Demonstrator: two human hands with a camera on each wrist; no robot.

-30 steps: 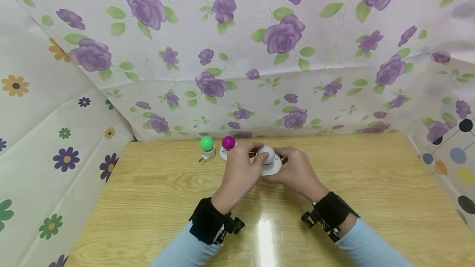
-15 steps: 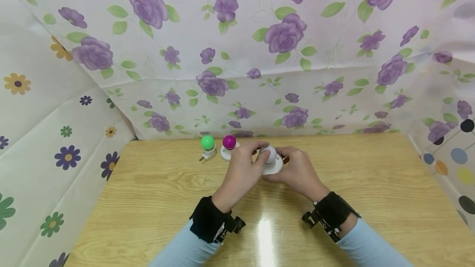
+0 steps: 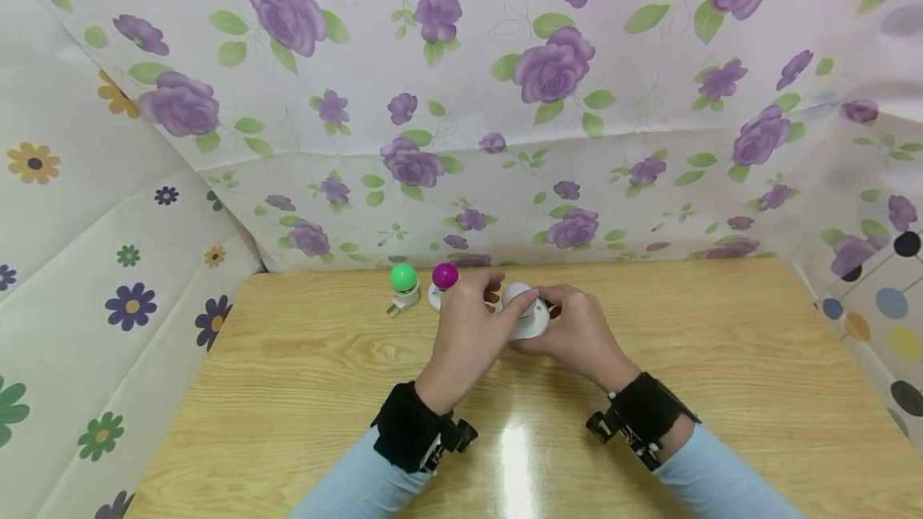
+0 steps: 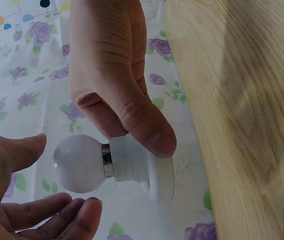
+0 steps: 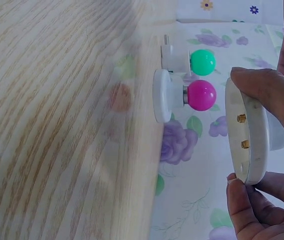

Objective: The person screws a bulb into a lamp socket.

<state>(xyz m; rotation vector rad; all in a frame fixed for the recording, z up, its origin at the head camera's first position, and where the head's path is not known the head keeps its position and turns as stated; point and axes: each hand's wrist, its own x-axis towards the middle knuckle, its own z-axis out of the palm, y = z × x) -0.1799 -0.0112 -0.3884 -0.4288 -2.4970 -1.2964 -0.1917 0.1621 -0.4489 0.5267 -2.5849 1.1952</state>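
Observation:
In the head view my right hand (image 3: pixel 573 335) holds a white lamp holder (image 3: pixel 532 327) by its round base, just above the table. The right wrist view shows the base's hollow underside, with two brass screws (image 5: pixel 241 118), between thumb and fingers. A small white bulb (image 4: pixel 79 163) sits in the holder, with a strip of its metal cap visible in the left wrist view. My left hand (image 3: pixel 469 327) is spread around the bulb. Its thumb (image 4: pixel 29 151) and fingers (image 4: pixel 84 220) stand apart from the glass in the left wrist view.
Near the table's back edge stand a green bulb (image 3: pixel 403 278) in a plug-in socket (image 3: pixel 406 299) and a magenta bulb (image 3: pixel 445 275) in a round white holder (image 5: pixel 162 96). Flowered cloth (image 3: pixel 469 110) hangs behind the wooden table (image 3: pixel 317 391).
My left fingers have come off the white bulb, which they pinched before, and spread apart. The right hand stays in nearly the same place with the lamp holder.

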